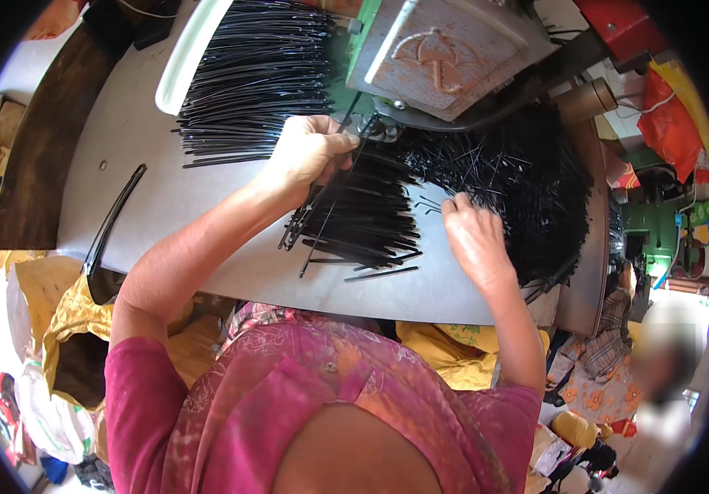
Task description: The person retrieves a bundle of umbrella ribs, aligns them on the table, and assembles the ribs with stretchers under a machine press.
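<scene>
My left hand (317, 148) is closed in a pinch on several thin black rods (313, 221), which look like umbrella ribs. They slant past my fingers, their upper ends close under the green press machine (453, 58). A bundle of short black rods (362, 216) lies on the metal tabletop (165, 206) beside that hand. To the right, my right hand (474, 239) is closed above the tabletop, with a few thin black rods (428, 205) sticking out at its fingertips. It is next to a tangled heap of black rods (527, 181).
A neat row of long black rods (255, 74) lies at the back left, by a pale green curved guard (190, 58). One black curved strip (116, 214) rests at the left. Yellow sacks (83, 337) stand below the front edge. Another green machine (659, 239) is at the right.
</scene>
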### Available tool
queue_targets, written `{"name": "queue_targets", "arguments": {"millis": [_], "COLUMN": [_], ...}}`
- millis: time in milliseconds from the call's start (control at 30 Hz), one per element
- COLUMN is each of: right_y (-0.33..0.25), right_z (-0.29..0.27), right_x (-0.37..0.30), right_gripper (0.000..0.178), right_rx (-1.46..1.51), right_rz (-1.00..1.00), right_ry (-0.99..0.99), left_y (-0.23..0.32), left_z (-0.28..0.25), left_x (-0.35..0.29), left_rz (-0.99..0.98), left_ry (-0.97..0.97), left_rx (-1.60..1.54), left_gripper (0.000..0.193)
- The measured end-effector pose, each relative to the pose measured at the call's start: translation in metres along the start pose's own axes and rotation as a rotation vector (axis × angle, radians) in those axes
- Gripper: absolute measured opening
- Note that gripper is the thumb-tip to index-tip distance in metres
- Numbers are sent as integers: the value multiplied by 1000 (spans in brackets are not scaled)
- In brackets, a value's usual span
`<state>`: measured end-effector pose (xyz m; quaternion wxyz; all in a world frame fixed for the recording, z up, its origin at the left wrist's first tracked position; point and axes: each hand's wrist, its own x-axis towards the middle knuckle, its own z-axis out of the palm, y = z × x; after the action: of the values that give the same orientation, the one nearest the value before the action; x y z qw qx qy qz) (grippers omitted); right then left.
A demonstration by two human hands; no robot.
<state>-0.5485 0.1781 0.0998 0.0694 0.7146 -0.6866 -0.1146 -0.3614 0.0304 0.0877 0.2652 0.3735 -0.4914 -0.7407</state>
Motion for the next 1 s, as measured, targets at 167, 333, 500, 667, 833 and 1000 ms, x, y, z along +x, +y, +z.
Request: {"name": "queue_targets", "arguments": {"millis": [167,333,500,667,833,1000], "right_y": [3,15,16,6,-2,-4], "right_z": [10,13,1,-9,-2,1], "right_x": [3,-2,1,15,18,21], "right_gripper": [4,6,3,4,11,12], "right_rx": [-79,-1,249,541,1415,1715], "right_rz": [-115,-86,39,-13,311,450], "right_ry": [64,47,95,270,102,135], "left_y": [13,44,35,3,-24,-30], "left_z": [-26,-115,-121,-35,8,-5], "left_x": [-15,-56,-74,-47,-15,-7], "left_rz": [17,139,510,900,879,899], "left_ry": [-38,123,452,-38,-105,-153], "left_rx": [135,1369,1681,1404,1570,1353], "left_gripper": [21,19,26,5,12,7]}}
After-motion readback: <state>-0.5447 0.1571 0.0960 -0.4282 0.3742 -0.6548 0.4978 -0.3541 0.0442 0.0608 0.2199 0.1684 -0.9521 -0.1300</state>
